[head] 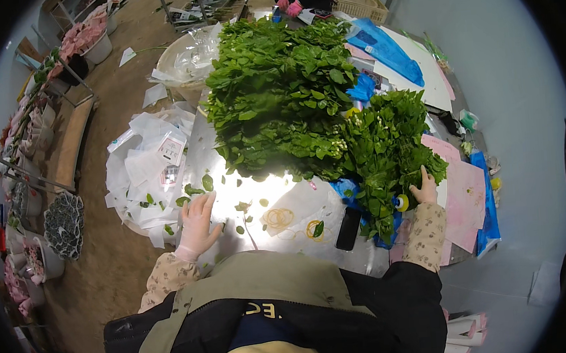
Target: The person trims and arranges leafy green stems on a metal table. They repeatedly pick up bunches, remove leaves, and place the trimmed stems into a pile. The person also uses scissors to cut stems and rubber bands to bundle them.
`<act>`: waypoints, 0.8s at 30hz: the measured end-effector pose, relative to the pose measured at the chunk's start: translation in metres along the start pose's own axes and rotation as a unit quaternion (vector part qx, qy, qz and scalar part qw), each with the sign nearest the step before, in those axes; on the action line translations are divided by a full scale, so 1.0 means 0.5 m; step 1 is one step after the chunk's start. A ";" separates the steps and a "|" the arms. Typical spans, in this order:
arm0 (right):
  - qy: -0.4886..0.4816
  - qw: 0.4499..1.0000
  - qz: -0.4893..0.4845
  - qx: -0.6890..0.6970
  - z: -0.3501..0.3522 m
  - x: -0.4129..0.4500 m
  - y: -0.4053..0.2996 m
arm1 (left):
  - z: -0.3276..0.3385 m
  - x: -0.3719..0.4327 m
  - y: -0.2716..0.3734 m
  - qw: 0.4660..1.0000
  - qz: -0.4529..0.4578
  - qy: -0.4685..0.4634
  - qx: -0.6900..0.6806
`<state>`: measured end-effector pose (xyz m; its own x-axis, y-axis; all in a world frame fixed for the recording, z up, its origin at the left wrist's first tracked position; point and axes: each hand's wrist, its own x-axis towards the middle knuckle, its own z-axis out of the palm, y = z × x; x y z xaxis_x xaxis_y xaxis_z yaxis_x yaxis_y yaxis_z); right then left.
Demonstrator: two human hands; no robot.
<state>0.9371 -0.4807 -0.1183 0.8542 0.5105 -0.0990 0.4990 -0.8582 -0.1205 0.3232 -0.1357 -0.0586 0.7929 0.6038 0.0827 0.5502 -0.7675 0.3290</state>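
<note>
My gloved left hand (pixel 199 225) is spread at the left edge of the shiny metal table (pixel 225 195), with loose green leaves beside its fingertips and nothing held. My right hand (pixel 425 186) rests with fingers apart against the right side of a smaller pile of leafy stems (pixel 384 140). A large heap of leafy green stems with small pale buds (pixel 281 88) covers the table's far part. Yellow rubber bands (pixel 279 218) and a dark phone (pixel 348 228) lie near my body. A yellow-and-white roll (pixel 401 202) sits by the smaller pile.
A tub heaped with clear and white wrappers (pixel 149 161) stands at the left, a round basin (pixel 186 60) behind it. Pink sheets (pixel 464 198) and blue plastic (pixel 387 46) lie at the right. Across the table is a person with pink gloves (pixel 294 8), near a crate (pixel 359 4).
</note>
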 end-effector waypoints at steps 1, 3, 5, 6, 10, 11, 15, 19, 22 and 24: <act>0.015 1.000 0.001 -0.014 -0.013 -0.009 -0.019 | -0.001 0.005 0.003 1.000 0.016 0.006 0.001; 0.050 0.998 0.004 -0.048 -0.040 -0.026 -0.062 | -0.006 0.009 0.004 1.000 0.019 0.005 -0.003; 0.074 0.996 -0.009 -0.043 -0.075 -0.028 -0.109 | -0.011 0.007 -0.003 1.000 0.022 0.014 -0.014; 0.102 0.994 -0.028 -0.039 -0.092 -0.028 -0.134 | -0.011 0.003 -0.009 0.999 0.019 0.018 -0.024; 0.211 0.968 -0.131 -0.026 -0.153 -0.009 -0.279 | -0.002 -0.014 -0.039 0.999 0.033 0.020 -0.024; 0.231 0.960 -0.157 -0.025 -0.167 -0.001 -0.327 | 0.004 -0.018 -0.046 0.998 0.043 0.038 -0.031; 0.288 0.906 -0.310 -0.002 -0.217 0.044 -0.546 | 0.029 -0.031 -0.066 0.995 0.033 0.082 -0.056; 0.297 0.854 -0.427 -0.002 -0.234 0.100 -0.773 | 0.032 -0.061 -0.106 0.994 -0.006 0.090 -0.057; 0.250 0.870 -0.418 -0.079 -0.214 0.143 -0.915 | 0.031 -0.091 -0.142 0.990 -0.040 0.120 -0.068; 0.194 0.900 -0.365 -0.135 -0.194 0.173 -0.986 | 0.034 -0.114 -0.164 0.988 -0.077 0.101 -0.085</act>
<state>0.7791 -0.0189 0.0281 0.2442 0.9320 0.2680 0.9214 -0.3091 0.2354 0.2375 -0.1107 -0.1062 0.6258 0.7539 0.2001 0.5945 -0.6271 0.5033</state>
